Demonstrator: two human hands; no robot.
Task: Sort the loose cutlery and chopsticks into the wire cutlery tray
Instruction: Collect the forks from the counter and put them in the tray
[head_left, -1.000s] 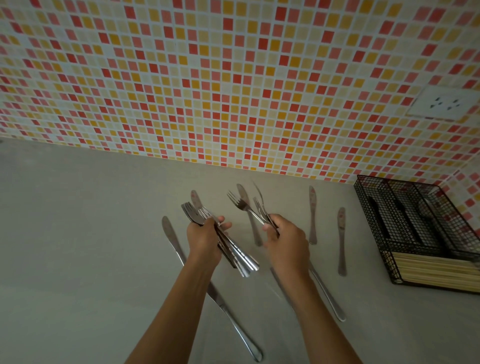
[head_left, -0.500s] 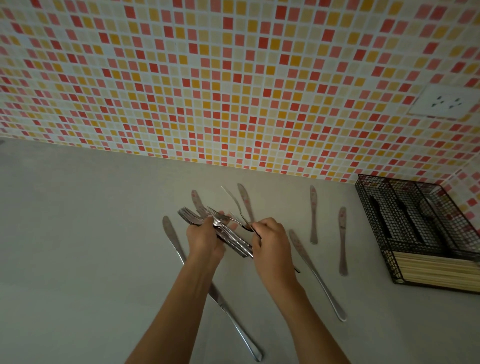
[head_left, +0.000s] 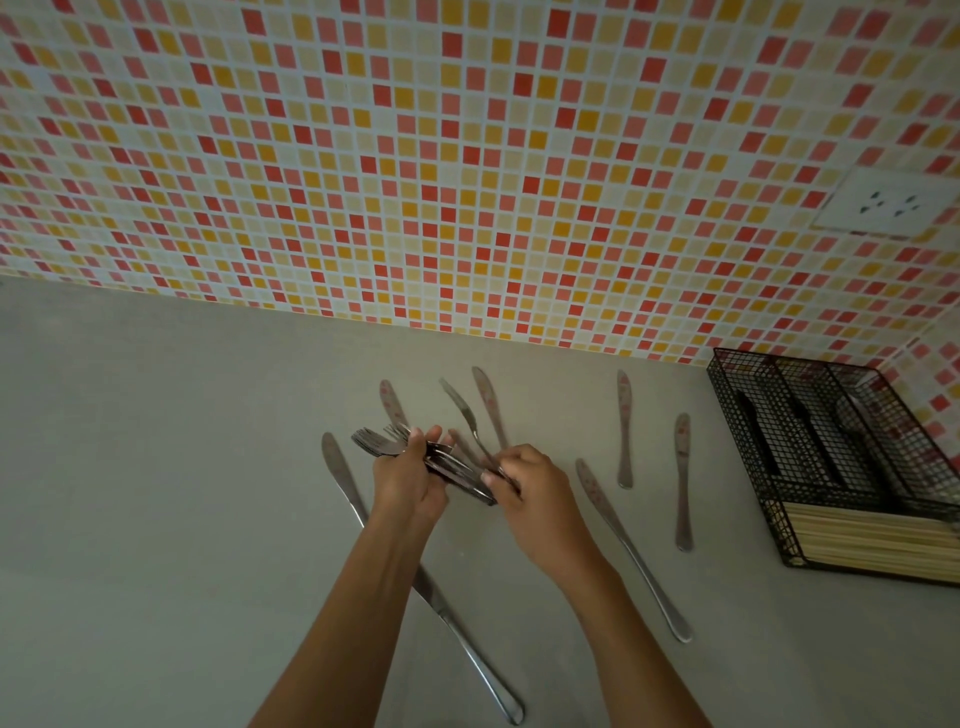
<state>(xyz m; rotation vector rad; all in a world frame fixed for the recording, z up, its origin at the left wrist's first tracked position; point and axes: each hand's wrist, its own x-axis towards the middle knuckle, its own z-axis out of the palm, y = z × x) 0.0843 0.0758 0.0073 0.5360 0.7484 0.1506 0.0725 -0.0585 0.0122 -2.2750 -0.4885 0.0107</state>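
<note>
Gripping a bundle of forks (head_left: 415, 453), the left hand (head_left: 404, 478) is closed around the stacked handles, with the tines fanning out to the left past the fingers and the handle ends sticking out to the right toward the other hand. The right hand (head_left: 535, 493) is closed too, pinching one fork (head_left: 464, 413) by its handle so that its head points up and away toward the wall; its fingertips sit just beside the handle ends of the bundle. Both hands hover over a grey countertop (head_left: 156, 493) strewn with table knives. One long knife (head_left: 415, 577) runs diagonally under the left forearm, and another long knife (head_left: 631, 551) lies to the right of the right wrist. Two shorter knives (head_left: 625, 428) and (head_left: 683, 478) lie roughly parallel farther right, well apart from the hands, and two more blades (head_left: 488, 402) and (head_left: 390, 400) show beyond the hands, partly hidden by them. The black wire cutlery tray (head_left: 737, 415) stands at the right edge of the counter near the tiled wall (head_left: 467, 156); its near compartment holds a packed row of pale chopsticks (head_left: 872, 540), while the long compartments behind contain dark shapes too dim to identify. A white socket (head_left: 891, 202) is set in the wall above the tray.
</note>
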